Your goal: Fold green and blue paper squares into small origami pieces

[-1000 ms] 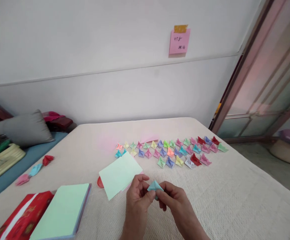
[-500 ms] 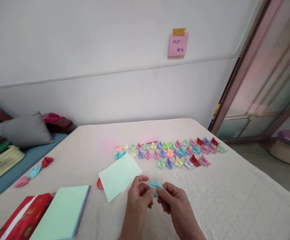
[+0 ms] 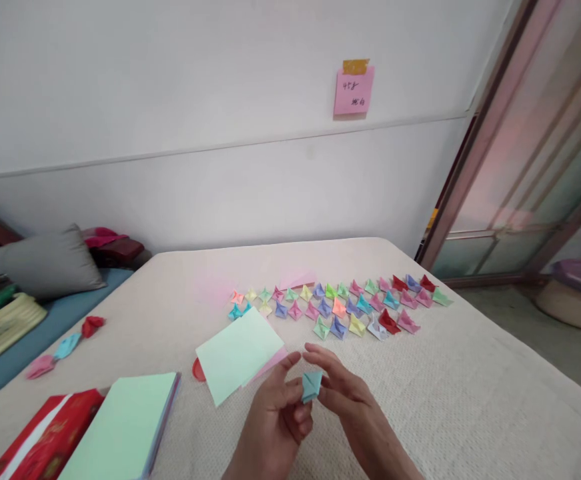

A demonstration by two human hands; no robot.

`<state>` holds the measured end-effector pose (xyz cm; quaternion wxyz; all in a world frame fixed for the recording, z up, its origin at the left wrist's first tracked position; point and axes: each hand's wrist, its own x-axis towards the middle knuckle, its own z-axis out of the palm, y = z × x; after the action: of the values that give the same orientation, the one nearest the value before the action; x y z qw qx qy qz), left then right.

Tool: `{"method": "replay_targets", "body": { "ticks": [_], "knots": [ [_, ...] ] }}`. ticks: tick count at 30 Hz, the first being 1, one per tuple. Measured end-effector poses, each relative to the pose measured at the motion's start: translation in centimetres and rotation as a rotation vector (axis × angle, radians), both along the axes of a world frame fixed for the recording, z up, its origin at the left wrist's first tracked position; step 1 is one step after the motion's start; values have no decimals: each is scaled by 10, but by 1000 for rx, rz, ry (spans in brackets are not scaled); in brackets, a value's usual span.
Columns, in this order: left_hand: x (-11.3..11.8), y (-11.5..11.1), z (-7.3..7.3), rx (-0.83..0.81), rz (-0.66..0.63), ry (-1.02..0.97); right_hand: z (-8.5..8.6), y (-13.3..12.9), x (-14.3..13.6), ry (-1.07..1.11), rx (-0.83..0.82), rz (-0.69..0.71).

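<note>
Near the left hand (image 3: 279, 412), green paper (image 3: 240, 353) overlaps perhaps a red lid (image 3: 199, 370).

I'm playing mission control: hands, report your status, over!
Left hand pinching small folded light-blue paper square. Right hand alongside, open, contact unclear. Pale green rectangular paper sheet beyond them, not between.

Grey cushion (image 3: 60, 259) (left), pink note (image 3: 353, 92)

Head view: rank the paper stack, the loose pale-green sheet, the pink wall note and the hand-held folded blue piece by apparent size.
Largest to smallest:
Paper stack, cut off at the bottom edge
Loose pale-green sheet
Pink wall note
Folded blue piece
The stack lies nearer the camera, so its true size against the sheet is unsure.
</note>
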<state>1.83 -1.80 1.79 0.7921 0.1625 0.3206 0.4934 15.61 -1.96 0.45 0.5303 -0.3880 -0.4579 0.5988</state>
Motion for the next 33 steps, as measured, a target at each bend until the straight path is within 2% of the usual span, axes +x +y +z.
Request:
{"method": "replay_targets", "body": {
  "ticks": [2, 4, 6, 7, 10, 11, 14, 16, 22, 28, 33],
  "knots": [
    [0, 0, -3, -62, -82, -90, 2, 0, 0, 4, 27, 67],
    [0, 1, -6, -75, -156, -87, 3, 1, 0, 7, 53, 77],
    [-1, 2, -6, -17, -190, 56, 5, 3, 2, 13, 49, 61],
    [-3, 3, -6, 32, -164, 166, 6, 3, 3, 10, 26, 50],
    [-11, 6, -2, 222, 15, 473, 7, 5, 5, -64, -76, 41],
    [-12, 7, -1, 281, 38, 547, 7, 6, 5, -102, -91, 45],
    [-12, 9, -2, 409, -33, 655, 6, 6, 0, -190, -79, 65],
    [-9, 9, -6, 433, -27, 656, 4, 6, -3, -178, -72, 48],
    [-1, 10, -19, 333, 148, 552, 0, 6, -6, -18, -84, -16],
    [4, 7, -17, 275, 218, 437, -3, 1, -13, 90, -102, -145],
    [7, 4, -16, 227, 253, 383, -7, -1, -16, 100, -86, -184]
  ]
}}
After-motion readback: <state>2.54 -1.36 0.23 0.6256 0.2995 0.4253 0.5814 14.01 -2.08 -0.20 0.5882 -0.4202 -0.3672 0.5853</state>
